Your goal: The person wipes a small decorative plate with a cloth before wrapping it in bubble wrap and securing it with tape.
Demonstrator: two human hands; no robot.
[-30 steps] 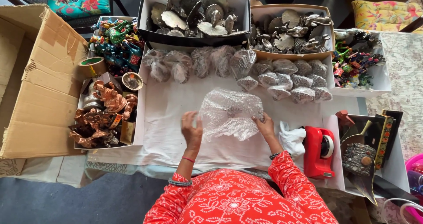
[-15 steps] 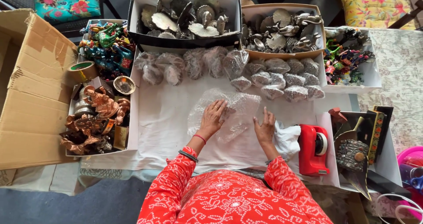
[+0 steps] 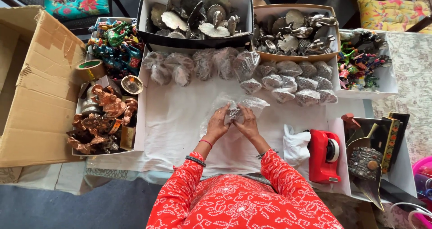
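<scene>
Your left hand (image 3: 218, 124) and right hand (image 3: 246, 123) both grasp a small silver piece (image 3: 233, 115) at the middle of the white table cover (image 3: 175, 121), pinching the clear bubble wrap (image 3: 252, 104) around it so the sheet folds over. Wrapped bundles (image 3: 288, 81) sit in rows just beyond; the red tape dispenser (image 3: 325, 154) waits near your right

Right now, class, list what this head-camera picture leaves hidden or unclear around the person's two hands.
- Small silver object: shape unclear, covered by the left hand, right hand and crinkled clear bubble wrap.
- Pink plastic tub: cut off by the right edge.
- Open brown cardboard box: inside hidden by its flaps.
</scene>
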